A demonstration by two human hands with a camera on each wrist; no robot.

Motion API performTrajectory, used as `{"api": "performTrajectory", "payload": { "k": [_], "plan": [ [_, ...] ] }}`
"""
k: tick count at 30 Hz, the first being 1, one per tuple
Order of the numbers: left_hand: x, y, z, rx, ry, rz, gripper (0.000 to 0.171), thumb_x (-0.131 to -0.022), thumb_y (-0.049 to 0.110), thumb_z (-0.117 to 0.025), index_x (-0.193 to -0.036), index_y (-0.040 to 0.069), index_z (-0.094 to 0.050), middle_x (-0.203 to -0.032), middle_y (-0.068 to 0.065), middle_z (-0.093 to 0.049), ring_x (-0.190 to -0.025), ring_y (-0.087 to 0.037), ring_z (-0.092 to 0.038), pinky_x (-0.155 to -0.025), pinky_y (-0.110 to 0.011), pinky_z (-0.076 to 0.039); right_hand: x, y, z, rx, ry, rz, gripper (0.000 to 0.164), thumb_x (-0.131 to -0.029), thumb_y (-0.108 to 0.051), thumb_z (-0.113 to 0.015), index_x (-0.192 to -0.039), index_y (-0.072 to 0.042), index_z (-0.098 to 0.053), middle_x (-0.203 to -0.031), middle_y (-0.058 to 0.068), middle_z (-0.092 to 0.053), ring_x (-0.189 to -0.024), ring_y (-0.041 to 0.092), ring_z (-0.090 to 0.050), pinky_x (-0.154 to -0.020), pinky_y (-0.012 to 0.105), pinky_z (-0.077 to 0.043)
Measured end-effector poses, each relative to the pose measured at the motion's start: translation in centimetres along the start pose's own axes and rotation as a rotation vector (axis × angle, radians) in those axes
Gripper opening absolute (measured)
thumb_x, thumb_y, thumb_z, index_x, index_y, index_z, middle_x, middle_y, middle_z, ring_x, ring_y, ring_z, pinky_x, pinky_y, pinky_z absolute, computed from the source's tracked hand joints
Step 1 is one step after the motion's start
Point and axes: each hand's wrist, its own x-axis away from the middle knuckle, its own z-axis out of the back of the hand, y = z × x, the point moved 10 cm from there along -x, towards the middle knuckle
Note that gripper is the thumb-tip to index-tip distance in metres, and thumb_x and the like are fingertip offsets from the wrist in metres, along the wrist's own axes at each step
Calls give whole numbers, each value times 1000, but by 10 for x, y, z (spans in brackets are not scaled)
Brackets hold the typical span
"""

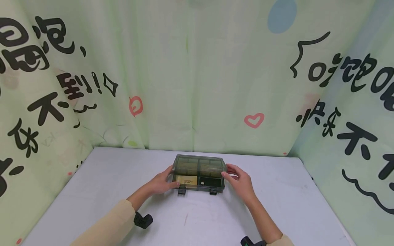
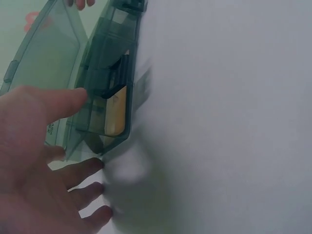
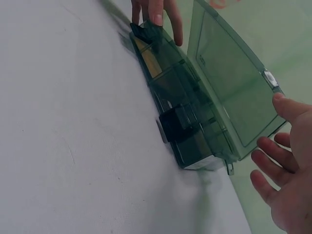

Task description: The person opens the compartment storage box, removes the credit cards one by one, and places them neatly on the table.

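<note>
A translucent dark green compartment box (image 1: 198, 188) sits toward the back of the white table, its hinged lid (image 3: 229, 73) raised. A tan block (image 1: 188, 180) lies in its front left compartment, and a black item (image 1: 210, 181) in the front right one. Two latches (image 1: 182, 190) hang open along the front. My left hand (image 1: 161, 182) holds the box's left end, thumb over the front corner and fingers along the outer side. At the right end, my right hand (image 1: 241, 182) pinches the lid's corner between thumb and fingers, as the right wrist view shows.
The white table (image 1: 261, 212) spreads around the box on every side. Pale green curtains (image 1: 197, 85) with black lettering hang behind it and along both sides. A black wrist device (image 1: 143, 220) is strapped at the left sleeve, another (image 1: 252, 241) at the right.
</note>
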Motion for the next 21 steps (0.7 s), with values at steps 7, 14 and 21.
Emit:
{"api": "performTrajectory", "payload": {
  "k": [7, 14, 21],
  "plan": [
    [-2, -2, 1, -46, -25, 20, 79, -92, 39, -62, -155, 16, -21, -151, -16, -41, -143, -42, -31, -113, -62, -26, -2, -4, 0, -73, -10, 22, 51, -89, -30, -70, -133, -8, -56, -127, 16, -63, -119, 26, -60, -100, 35, -50],
    [-1, -1, 1, -46, -26, 13, 78, -91, 39, -62, -155, 23, -20, -151, -15, -42, -142, -42, -32, -112, -64, -26, -4, -5, -3, -104, -37, 31, 58, -91, -34, -67, -140, -9, -49, -138, 11, -57, -127, 25, -55, -100, 38, -50],
    [0, 2, 0, -60, -30, -6, 78, -92, 38, -61, -155, 20, -20, -151, -17, -41, -142, -41, -33, -113, -62, -27, -7, -14, -5, -99, -61, 33, 60, -94, -26, -65, -146, -8, -42, -143, 13, -52, -131, 27, -52, -104, 40, -47]
  ]
}}
